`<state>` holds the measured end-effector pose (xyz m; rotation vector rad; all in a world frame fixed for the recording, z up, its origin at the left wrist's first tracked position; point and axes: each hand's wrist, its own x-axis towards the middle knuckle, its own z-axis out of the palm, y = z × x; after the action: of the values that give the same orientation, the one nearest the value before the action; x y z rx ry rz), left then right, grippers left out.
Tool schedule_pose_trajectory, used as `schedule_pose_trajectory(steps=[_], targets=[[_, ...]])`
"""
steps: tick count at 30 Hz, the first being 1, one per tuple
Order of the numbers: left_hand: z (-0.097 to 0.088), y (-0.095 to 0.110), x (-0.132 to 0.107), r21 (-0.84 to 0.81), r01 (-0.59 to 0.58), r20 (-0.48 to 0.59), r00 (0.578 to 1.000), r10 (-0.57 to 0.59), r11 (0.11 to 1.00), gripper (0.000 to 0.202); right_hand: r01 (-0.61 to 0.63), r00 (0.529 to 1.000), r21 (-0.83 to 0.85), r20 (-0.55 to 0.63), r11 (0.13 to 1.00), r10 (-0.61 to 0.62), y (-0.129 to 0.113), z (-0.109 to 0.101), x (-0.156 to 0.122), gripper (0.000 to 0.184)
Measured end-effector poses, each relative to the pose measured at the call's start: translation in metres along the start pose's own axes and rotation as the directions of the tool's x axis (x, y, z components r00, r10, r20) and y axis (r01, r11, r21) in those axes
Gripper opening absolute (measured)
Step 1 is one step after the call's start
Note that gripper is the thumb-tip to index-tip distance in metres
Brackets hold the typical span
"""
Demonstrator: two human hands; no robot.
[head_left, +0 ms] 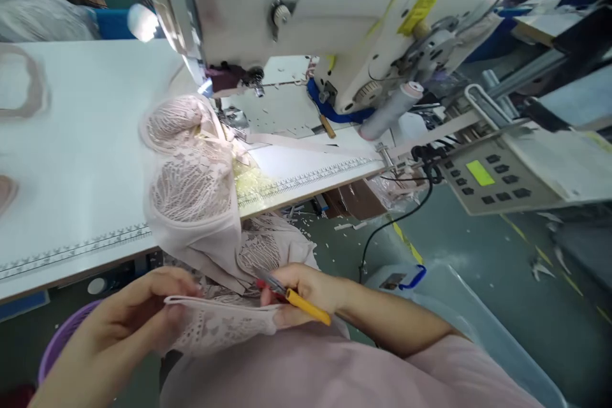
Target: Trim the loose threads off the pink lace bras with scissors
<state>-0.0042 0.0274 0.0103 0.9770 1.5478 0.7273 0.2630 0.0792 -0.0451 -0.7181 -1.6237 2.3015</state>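
A pale pink lace bra [194, 188] hangs over the table's front edge, its moulded cups under the sewing machine's needle area. My left hand [136, 319] pinches one end of a lace band [220, 325] of the bra, close to my body. Closed on the band's other end is my right hand [310, 296], which also keeps a pair of thread snips [306, 306] with a yellow handle tucked between its fingers. Between the two hands the band's folded upper edge is stretched nearly straight. More lace fabric hangs below the table edge, partly hidden behind the hands.
The white sewing machine [306, 0] stands over the table [86, 140], which has a ruler strip [310, 175] along its front. A control panel [492, 172] and a thread cone [392, 111] are at right. Below are a clear plastic bin [497, 325] and a purple basket [60, 347].
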Motion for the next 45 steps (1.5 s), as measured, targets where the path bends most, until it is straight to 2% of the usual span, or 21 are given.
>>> schedule_pose_trajectory(steps=[4, 7, 9, 12, 14, 15, 19, 22, 24, 26, 28, 30, 32, 33, 36, 40, 43, 45], targets=[[0.028, 0.01, 0.004, -0.145, 0.027, 0.064, 0.998, -0.018, 0.989, 0.026, -0.078, 0.997, 0.094, 0.009, 0.992, 0.078, 0.017, -0.001, -0.006, 0.047], [0.046, 0.01, 0.012, -0.114, -0.11, 0.015, 0.994, 0.113, 0.987, 0.022, -0.045, 0.998, 0.012, -0.048, 0.999, 0.045, 0.025, -0.008, -0.013, 0.046], [0.057, 0.007, 0.017, -0.049, -0.227, -0.05, 0.973, 0.224, 0.973, 0.017, -0.015, 0.996, -0.125, -0.09, 0.992, 0.003, 0.024, -0.015, -0.018, 0.041], [0.071, 0.005, 0.024, 0.073, -0.403, -0.145, 0.901, 0.41, 0.912, 0.02, 0.035, 0.99, -0.424, -0.111, 0.905, -0.09, 0.009, -0.027, -0.023, 0.035], [0.077, 0.008, 0.026, 0.145, -0.469, -0.164, 0.857, 0.488, 0.871, 0.026, 0.085, 0.98, -0.567, -0.103, 0.82, -0.172, -0.007, -0.033, -0.024, 0.031], [0.078, 0.01, 0.026, 0.175, -0.48, -0.153, 0.849, 0.506, 0.86, 0.028, 0.108, 0.97, -0.597, -0.11, 0.795, -0.215, -0.017, -0.035, -0.023, 0.028], [0.08, 0.019, 0.023, 0.296, -0.506, -0.08, 0.832, 0.549, 0.81, 0.032, 0.157, 0.921, -0.581, -0.206, 0.799, -0.331, -0.05, -0.031, -0.013, 0.027], [0.082, 0.017, 0.023, 0.339, -0.555, -0.064, 0.792, 0.607, 0.76, 0.033, 0.221, 0.892, -0.539, -0.224, 0.813, -0.391, -0.064, -0.022, 0.003, 0.025], [0.084, 0.015, 0.025, 0.325, -0.575, -0.076, 0.776, 0.627, 0.751, 0.033, 0.245, 0.884, -0.505, -0.234, 0.828, -0.405, -0.07, -0.017, 0.014, 0.026], [0.086, 0.014, 0.027, 0.295, -0.583, -0.103, 0.768, 0.632, 0.757, 0.033, 0.233, 0.896, -0.469, -0.236, 0.852, -0.376, -0.073, -0.013, 0.022, 0.029], [0.085, 0.016, 0.028, 0.244, -0.563, -0.123, 0.789, 0.601, 0.789, 0.033, 0.217, 0.913, -0.437, -0.226, 0.873, -0.34, -0.075, -0.013, 0.026, 0.031], [0.083, 0.021, 0.027, 0.17, -0.501, -0.103, 0.847, 0.521, 0.849, 0.032, 0.235, 0.903, -0.433, -0.233, 0.87, -0.36, -0.075, -0.013, 0.027, 0.03], [0.079, 0.026, 0.025, 0.112, -0.403, -0.005, 0.914, 0.406, 0.909, 0.029, 0.276, 0.877, -0.461, -0.239, 0.843, -0.418, -0.074, -0.012, 0.026, 0.028], [0.077, 0.028, 0.025, 0.095, -0.363, 0.057, 0.932, 0.359, 0.927, 0.028, 0.288, 0.865, -0.478, -0.241, 0.83, -0.44, -0.073, -0.012, 0.025, 0.027], [0.076, 0.03, 0.025, 0.022, -0.315, 0.184, 0.934, 0.306, 0.949, 0.027, 0.279, 0.862, -0.501, -0.245, 0.819, -0.444, -0.072, -0.011, 0.025, 0.028], [0.08, 0.028, 0.027, -0.114, -0.249, 0.215, 0.939, 0.269, 0.962, 0.033, 0.249, 0.882, -0.425, -0.272, 0.87, -0.385, -0.071, -0.01, 0.027, 0.032], [0.082, 0.026, 0.03, -0.146, -0.194, 0.231, 0.947, 0.225, 0.97, 0.036, 0.2, 0.903, -0.294, -0.314, 0.935, -0.292, -0.071, -0.012, 0.029, 0.034], [0.083, 0.025, 0.032, -0.148, -0.199, 0.233, 0.945, 0.23, 0.969, 0.035, 0.165, 0.921, -0.222, -0.314, 0.961, -0.231, -0.072, -0.013, 0.03, 0.035]])
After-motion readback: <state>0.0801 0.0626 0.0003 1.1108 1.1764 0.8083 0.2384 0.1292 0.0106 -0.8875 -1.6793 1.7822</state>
